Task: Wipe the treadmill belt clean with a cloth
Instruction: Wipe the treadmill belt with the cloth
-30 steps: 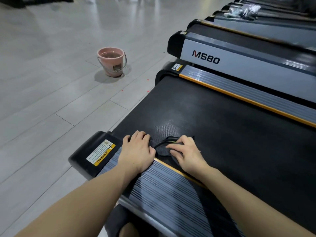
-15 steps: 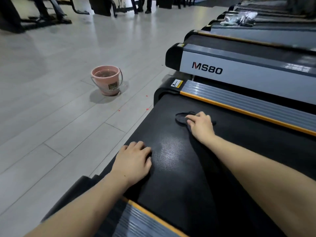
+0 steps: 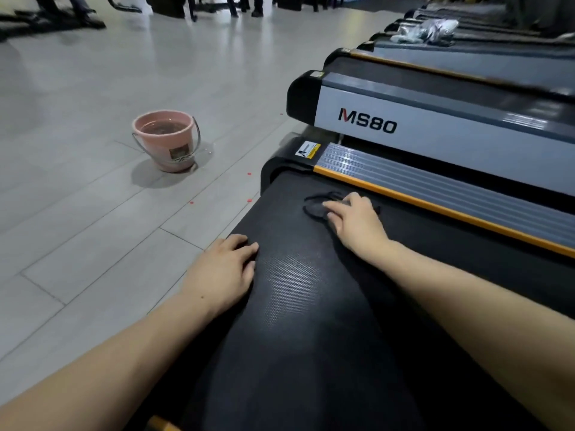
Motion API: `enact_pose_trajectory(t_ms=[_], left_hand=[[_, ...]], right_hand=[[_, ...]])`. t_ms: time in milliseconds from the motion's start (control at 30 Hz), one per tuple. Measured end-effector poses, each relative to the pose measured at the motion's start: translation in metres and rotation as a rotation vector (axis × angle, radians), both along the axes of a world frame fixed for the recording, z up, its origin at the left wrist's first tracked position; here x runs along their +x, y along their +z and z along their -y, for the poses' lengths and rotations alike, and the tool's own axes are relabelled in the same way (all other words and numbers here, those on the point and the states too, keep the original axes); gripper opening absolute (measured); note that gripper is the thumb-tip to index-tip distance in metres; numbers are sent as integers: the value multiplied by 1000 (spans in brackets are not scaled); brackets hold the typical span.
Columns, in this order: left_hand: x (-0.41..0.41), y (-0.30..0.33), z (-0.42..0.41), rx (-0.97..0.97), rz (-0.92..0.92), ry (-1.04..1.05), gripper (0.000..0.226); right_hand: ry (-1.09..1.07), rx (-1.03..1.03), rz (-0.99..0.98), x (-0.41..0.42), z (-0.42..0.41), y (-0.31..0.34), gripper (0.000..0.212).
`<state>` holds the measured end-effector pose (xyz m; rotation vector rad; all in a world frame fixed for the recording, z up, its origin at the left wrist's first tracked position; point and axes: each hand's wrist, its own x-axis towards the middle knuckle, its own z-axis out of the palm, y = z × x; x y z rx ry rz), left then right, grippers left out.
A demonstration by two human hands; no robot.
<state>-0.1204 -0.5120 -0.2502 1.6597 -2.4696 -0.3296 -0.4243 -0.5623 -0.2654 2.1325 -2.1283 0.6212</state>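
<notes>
cloth (image 3: 317, 209), dark, spread at far end of treadmill belt (image 3: 311, 306) beside the orange-edged rail (image 3: 435, 194), pressed flat under right hand (image 3: 354, 225) for wiping; left hand (image 3: 224, 272), fingers flat, apparently bracing on belt edge.

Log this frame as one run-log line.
wiping | right hand presses cloth on belt | left hand braces belt edge

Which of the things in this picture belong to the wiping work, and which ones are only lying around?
Belong to the job:
- dark cloth, pressed flat by the right hand
- black textured treadmill belt, left hand resting at its edge
- pink plastic bucket of water, probably for rinsing

Lying about:
- grey MS80 treadmill alongside
- crumpled plastic wrapping farther back
</notes>
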Motion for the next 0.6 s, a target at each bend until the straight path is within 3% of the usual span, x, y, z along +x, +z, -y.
enact_pose_trajectory(t_ms=[100,200,367,467,600], left_hand=[[4,0,-2,37,-32,0,46],[6,0,-7,70,-71,-10,47],[15,0,-16,88,-76,-11,50],[23,-2,-25,96,-28,-12,58],[26,1,-27,120,2,-12,60]], right_hand=[[-248,53,54,-23,44,2,31],[-255,65,103,0,27,3,31],[189,-7,70,57,-62,-5,32],[309,-5,59,49,-55,-8,33],[-47,-34,28,21,39,0,30]])
